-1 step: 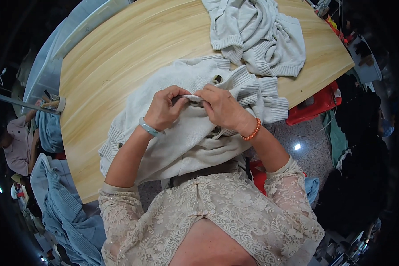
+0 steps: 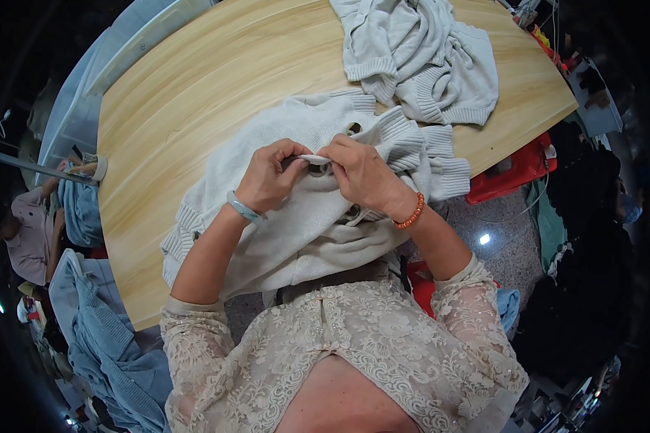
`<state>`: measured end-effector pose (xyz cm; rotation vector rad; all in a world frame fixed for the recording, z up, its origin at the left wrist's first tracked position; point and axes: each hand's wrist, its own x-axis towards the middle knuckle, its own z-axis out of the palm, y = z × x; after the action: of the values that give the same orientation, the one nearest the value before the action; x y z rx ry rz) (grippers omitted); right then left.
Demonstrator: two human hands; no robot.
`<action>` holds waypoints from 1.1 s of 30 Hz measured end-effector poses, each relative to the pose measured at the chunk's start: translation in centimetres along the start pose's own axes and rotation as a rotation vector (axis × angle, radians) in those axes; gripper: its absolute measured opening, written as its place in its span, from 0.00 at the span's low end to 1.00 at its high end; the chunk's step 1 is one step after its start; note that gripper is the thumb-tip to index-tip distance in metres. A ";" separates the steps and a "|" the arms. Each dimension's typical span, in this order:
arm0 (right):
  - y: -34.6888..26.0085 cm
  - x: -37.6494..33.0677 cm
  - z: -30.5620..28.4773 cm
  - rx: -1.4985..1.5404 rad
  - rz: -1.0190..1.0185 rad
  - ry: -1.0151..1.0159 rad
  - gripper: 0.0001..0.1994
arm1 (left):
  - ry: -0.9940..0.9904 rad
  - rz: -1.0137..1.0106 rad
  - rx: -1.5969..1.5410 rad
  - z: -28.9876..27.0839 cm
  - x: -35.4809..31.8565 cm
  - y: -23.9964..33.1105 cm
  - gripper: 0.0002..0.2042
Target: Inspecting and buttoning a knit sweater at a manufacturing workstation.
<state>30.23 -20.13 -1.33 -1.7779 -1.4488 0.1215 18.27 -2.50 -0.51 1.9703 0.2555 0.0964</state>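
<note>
Where the wooden table curves bare toward its far left edge, open room lies beyond the cream knitted cardigan, which sprawls over the near rim. A second pale knit is heaped well apart at the far right. The left hand and right hand pinch the cardigan's button edge between fingertips.

far across your wooden table lies a crumpled grey sweater; blue garments hang near left, a red box right.
</note>
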 end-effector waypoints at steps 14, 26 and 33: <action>-3.8 -4.9 -5.4 -0.258 0.143 -0.236 0.06 | -0.102 -0.168 0.382 -3.3 -5.1 2.8 0.08; -2.4 -5.2 -2.1 -0.140 0.093 -0.042 0.07 | -0.058 0.220 0.621 4.7 1.9 2.7 0.09; -2.0 -5.8 -1.4 -0.037 0.154 0.144 0.14 | -0.179 -0.120 0.038 3.9 2.3 3.1 0.07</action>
<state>27.52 -25.76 -1.47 -1.8873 -1.2195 0.0447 21.70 -6.70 0.66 1.9822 0.2598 -0.1628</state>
